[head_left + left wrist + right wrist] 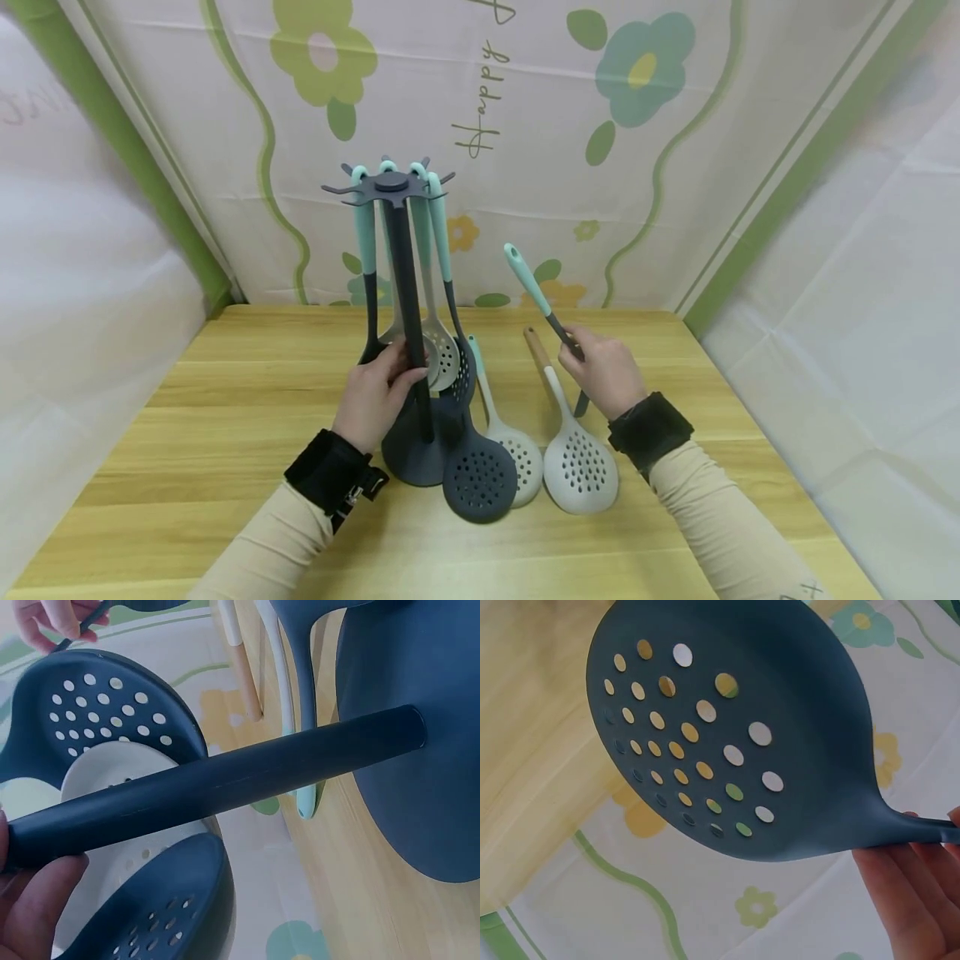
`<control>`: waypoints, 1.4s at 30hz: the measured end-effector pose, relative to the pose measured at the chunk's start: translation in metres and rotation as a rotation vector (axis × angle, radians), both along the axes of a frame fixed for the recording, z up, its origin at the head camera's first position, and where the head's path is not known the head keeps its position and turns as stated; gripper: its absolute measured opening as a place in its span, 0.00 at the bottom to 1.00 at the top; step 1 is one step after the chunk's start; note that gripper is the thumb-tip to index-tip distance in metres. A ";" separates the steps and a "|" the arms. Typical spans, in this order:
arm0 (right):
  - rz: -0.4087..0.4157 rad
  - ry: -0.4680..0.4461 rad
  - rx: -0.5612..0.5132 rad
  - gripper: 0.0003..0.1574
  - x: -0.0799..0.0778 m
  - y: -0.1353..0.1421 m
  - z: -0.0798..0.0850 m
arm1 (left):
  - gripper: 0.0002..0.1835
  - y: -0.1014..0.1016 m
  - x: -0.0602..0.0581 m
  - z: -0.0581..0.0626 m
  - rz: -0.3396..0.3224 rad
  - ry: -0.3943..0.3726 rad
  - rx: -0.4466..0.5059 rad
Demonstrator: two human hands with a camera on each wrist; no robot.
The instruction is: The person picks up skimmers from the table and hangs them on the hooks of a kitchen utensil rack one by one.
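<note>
We've got the left grip [375,398] closed in a pinch on the pole of the dark utensil stand [406,287], which sits on the wooden surface [247,433] with mint-handled utensils [365,233] hanging from its top hooks. Right grip [606,373] is closed around the neck of a dark slotted skimmer [731,729], mint handle up, held off the surface, right of the stand. We see another dark skimmer [480,485], a pale mint-handled skimmer [528,483] and a white wood-handled skimmer [582,498] lying right of the pole.
</note>
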State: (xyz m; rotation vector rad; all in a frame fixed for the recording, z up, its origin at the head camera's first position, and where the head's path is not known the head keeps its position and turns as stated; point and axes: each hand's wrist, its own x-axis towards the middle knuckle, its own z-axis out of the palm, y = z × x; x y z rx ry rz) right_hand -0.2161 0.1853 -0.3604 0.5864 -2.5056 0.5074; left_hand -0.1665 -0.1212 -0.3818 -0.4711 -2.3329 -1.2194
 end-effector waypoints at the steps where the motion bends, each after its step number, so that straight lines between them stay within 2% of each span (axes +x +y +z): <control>1: 0.004 0.006 0.001 0.14 0.000 0.000 0.001 | 0.15 0.001 0.000 0.000 0.004 -0.006 0.001; 9: 0.027 0.054 0.016 0.14 0.001 -0.001 0.002 | 0.17 0.006 0.002 0.003 0.036 -0.010 0.018; 23: 0.060 0.105 0.017 0.12 0.002 -0.006 0.009 | 0.18 0.011 0.002 0.007 0.079 -0.092 0.030; 30: 0.095 0.118 0.001 0.11 0.002 -0.008 0.012 | 0.19 0.013 0.000 0.006 0.101 -0.083 0.028; 42: 0.124 0.013 -0.101 0.14 0.005 -0.015 0.018 | 0.20 0.015 0.002 0.009 0.106 -0.101 0.017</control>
